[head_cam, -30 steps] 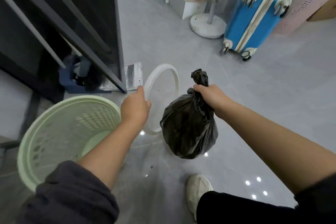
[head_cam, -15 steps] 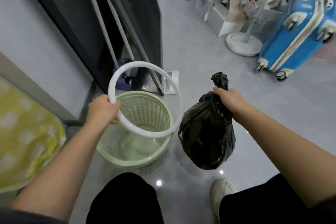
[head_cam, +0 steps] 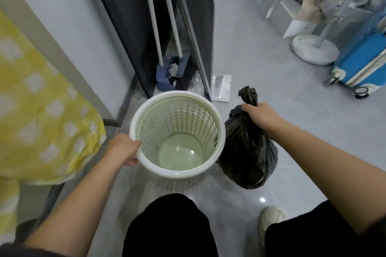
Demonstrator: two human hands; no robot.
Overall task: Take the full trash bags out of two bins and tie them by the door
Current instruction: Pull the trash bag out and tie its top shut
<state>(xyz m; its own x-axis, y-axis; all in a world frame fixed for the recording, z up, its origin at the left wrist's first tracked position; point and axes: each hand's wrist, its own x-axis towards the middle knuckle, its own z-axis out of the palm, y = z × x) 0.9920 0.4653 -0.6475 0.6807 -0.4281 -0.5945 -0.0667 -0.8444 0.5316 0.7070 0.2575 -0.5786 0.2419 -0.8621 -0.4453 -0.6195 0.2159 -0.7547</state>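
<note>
The right hand (head_cam: 259, 115) has its grip clamped round the gathered neck of a bulging black plastic trash bag (head_cam: 248, 152). The twisted top sticks up just above the grip and the full body hangs below it, which keeps the mouth choked shut so nothing spills while it is carried. The bag's belly hangs low over the glossy grey floor (head_cam: 250, 48); whether it touches the floor cannot be told. On the other side, the left hand (head_cam: 123, 150) has its grip closed on the near-left edge of a white plastic ring (head_cam: 177, 94), fingers curled over the top and thumb under. The ring sits on the rim of a pale green perforated plastic bin (head_cam: 196, 123), which spreads away from that grip towards the bag. The bin is bare inside, its bottom plainly visible, so the ring is probably a liner clamp being seated on the emptied bin. The bag lies just beside the bin's far side from the left grip; contact there is unclear. Judging by this, one bag is out and gathered, and it has yet to be tied at the door.
</note>
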